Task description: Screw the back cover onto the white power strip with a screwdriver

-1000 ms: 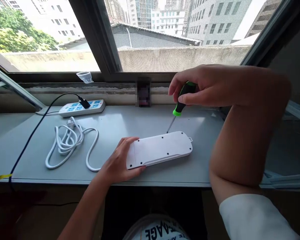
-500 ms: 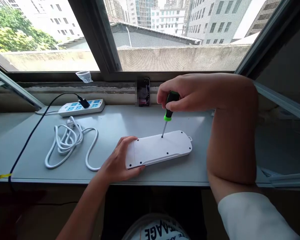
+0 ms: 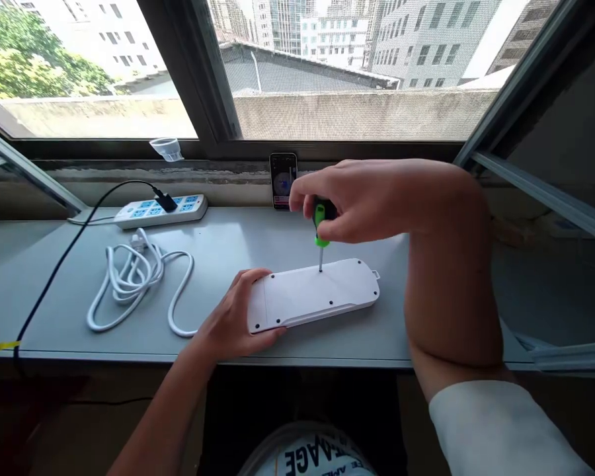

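Note:
A white power strip (image 3: 302, 297) lies back side up near the table's front edge, with several dark screw spots along its rim. My left hand (image 3: 235, 317) grips its left end, thumb on the near side and fingers over the far side. My right hand (image 3: 350, 198) is closed around the black and green handle of a screwdriver (image 3: 320, 254). The screwdriver stands nearly upright, its tip at a screw spot on the strip's far edge. A coiled white cord (image 3: 136, 277) with a plug lies to the left and runs behind my left hand.
A second power strip (image 3: 161, 210) with blue sockets and a black plug sits at the back left; a black cable (image 3: 74, 241) arcs from it over the table edge. A phone (image 3: 282, 182) leans upright below the window. Metal frame bars (image 3: 550, 188) stand at the right.
My right hand has moved left and slightly down, and the screwdriver has gone from leaning right to nearly upright, its tip at the same spot. My left hand holds still.

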### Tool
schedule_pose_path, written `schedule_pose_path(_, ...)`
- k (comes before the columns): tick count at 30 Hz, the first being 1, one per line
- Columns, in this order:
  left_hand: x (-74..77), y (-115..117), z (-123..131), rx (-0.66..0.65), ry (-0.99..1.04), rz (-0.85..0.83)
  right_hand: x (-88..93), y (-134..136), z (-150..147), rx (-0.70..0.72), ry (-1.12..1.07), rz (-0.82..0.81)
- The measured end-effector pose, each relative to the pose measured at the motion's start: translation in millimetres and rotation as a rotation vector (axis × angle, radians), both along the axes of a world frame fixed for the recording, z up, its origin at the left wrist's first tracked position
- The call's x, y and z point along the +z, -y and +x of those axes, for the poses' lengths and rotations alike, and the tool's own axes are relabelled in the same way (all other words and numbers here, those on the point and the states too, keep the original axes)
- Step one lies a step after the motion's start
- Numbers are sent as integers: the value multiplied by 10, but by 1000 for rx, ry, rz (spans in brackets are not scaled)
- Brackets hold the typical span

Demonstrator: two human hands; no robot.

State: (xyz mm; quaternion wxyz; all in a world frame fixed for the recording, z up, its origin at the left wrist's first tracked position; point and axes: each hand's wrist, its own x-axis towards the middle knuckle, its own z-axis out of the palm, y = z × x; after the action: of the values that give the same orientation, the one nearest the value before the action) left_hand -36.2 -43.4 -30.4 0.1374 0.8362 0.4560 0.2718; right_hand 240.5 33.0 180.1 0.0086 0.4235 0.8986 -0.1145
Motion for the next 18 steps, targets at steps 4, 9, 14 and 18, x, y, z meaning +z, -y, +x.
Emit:
schedule_pose_path(4,1,3,-6,0,9,10,-7,-22,-8,-147,-22,-21)
schedule_pose_path(9,2,1,0,1,6,15,-13,-85,74,26,-20,-26)
schedule_pose_path(14,-2,2,-1,7,19,4,-20,-149,93,-135,-55,-109)
schedule_pose_path(18,-7,-2,-5,12,15,11,-21,-162,145,-30,-99,-123)
